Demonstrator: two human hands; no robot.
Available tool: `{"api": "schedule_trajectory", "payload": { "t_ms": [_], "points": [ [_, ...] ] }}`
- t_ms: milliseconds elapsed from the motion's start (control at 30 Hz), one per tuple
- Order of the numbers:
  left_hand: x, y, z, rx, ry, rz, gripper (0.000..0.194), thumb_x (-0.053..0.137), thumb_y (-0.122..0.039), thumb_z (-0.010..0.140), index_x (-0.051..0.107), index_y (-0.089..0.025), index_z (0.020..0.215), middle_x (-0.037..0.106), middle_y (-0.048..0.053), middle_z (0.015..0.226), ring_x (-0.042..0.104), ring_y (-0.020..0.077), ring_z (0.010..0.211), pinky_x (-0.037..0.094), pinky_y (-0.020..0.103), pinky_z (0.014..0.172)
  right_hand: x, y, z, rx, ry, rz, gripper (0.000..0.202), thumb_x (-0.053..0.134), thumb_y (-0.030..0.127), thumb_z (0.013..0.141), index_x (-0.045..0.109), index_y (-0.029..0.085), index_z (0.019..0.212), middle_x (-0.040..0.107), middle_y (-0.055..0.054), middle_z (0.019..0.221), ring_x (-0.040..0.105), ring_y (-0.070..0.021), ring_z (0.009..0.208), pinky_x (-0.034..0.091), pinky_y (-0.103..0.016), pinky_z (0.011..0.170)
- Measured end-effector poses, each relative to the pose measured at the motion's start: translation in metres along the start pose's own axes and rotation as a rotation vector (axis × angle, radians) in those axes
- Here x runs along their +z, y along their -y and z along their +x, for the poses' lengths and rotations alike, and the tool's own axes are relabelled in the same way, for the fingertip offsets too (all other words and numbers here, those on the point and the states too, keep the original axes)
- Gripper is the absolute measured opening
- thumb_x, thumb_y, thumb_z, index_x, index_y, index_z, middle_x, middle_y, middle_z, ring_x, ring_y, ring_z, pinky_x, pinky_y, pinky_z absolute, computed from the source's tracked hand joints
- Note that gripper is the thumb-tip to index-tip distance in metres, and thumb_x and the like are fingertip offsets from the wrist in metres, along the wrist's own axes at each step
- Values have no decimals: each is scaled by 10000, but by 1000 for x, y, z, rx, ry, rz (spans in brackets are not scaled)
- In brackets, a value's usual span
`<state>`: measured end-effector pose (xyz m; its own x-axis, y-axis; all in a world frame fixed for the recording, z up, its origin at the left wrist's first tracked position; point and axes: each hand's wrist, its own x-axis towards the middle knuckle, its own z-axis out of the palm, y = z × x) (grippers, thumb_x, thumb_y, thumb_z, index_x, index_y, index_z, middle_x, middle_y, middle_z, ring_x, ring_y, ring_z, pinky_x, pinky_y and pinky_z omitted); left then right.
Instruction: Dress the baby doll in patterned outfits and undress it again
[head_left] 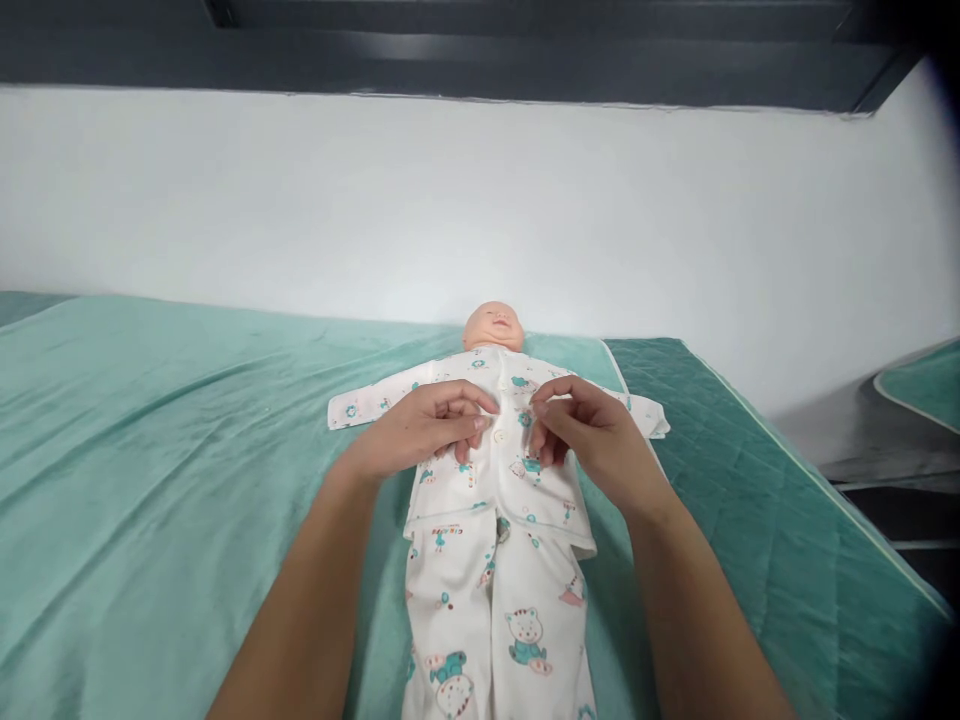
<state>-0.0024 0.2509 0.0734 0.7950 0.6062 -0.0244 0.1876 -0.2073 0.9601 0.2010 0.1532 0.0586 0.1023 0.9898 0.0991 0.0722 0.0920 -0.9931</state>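
A baby doll (493,326) lies on its back, dressed in a white printed button-front shirt (480,495) and matching trousers (536,580). The shirt's front edges meet down the middle, where a round button (500,436) shows between my hands. My left hand (439,425) is over the left of the chest, thumb and index finger slightly apart beside the button, nothing seen in it. Over the right of the chest is my right hand (581,430), its fingers loosely curled and thumb tip close to the index fingertip. I see no cloth caught in it.
A light green sheet (187,480) spreads under the doll, with a darker quilted green cover (757,520) on the right. Behind the doll's head rises a white wall (390,200). A dark ledge (480,60) runs across the top.
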Motion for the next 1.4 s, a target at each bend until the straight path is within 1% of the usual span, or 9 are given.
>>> {"api": "schedule_trajectory", "payload": {
  "t_ms": [167,333,467,567,733,900,1067,1233,1400],
  "points": [
    [0,-5,-2,-39,9,130,307,560,-461,891,708,-194,924,590,-7,608,545,98,558,337,207,485,2,-11,6,-201,-323,-110,106,569,328,907,604,234,940,685,-26,898,633,-167,824,502,-302,730],
    [0,0,-2,-38,1,118,429,531,-541,884,681,-166,741,569,3,590,504,94,502,355,224,486,0,-34,16,-308,-386,-390,324,560,391,912,589,282,1215,563,-45,1371,482,-230,1289,336,-447,1125],
    [-2,23,12,65,-422,122,419,462,-539,914,643,-176,810,627,27,678,556,132,600,425,242,561,-8,-56,28,-200,-295,-440,497,497,526,936,509,300,1378,428,-30,1519,345,-230,1419,257,-455,1183],
    [-7,47,24,149,-752,498,293,445,-396,937,662,-200,964,687,65,959,608,202,922,478,315,818,-14,-71,37,-191,-302,-508,520,396,569,965,531,277,1374,447,-46,1508,336,-233,1428,197,-474,1199],
    [-11,76,10,73,-812,995,444,409,-106,859,606,-203,1245,612,103,1302,477,273,1268,373,445,1056,-30,-94,32,-177,-449,-880,538,268,495,1000,512,214,1389,422,-108,1520,316,-270,1435,168,-555,1172],
    [-26,96,-43,-177,-786,1122,580,396,-107,849,480,-244,1406,448,78,1512,364,260,1410,274,507,1146,-69,-109,-12,-2,-452,-1203,578,312,449,986,395,158,1478,326,-140,1570,281,-296,1451,230,-530,1155],
    [-37,107,-85,-364,-817,1060,508,343,-284,938,471,-147,1410,458,140,1497,384,299,1396,255,550,1150,-88,-113,-74,217,-426,-1299,596,291,462,989,401,135,1475,344,-128,1563,300,-296,1448,258,-506,1156],
    [-9,104,-113,-313,-872,1046,448,411,-312,924,578,-115,1290,505,166,1444,450,327,1328,308,515,1125,-45,-110,-155,37,-420,-1306,552,325,457,992,487,122,1400,416,-142,1520,336,-290,1429,269,-495,1153],
    [59,101,-160,-20,-792,825,308,477,-253,901,615,-213,1173,658,61,1243,563,239,1192,370,442,1094,28,-108,-232,-167,-391,-1078,457,417,418,985,459,225,1397,427,-84,1519,341,-275,1424,268,-536,1148]
  ]
}}
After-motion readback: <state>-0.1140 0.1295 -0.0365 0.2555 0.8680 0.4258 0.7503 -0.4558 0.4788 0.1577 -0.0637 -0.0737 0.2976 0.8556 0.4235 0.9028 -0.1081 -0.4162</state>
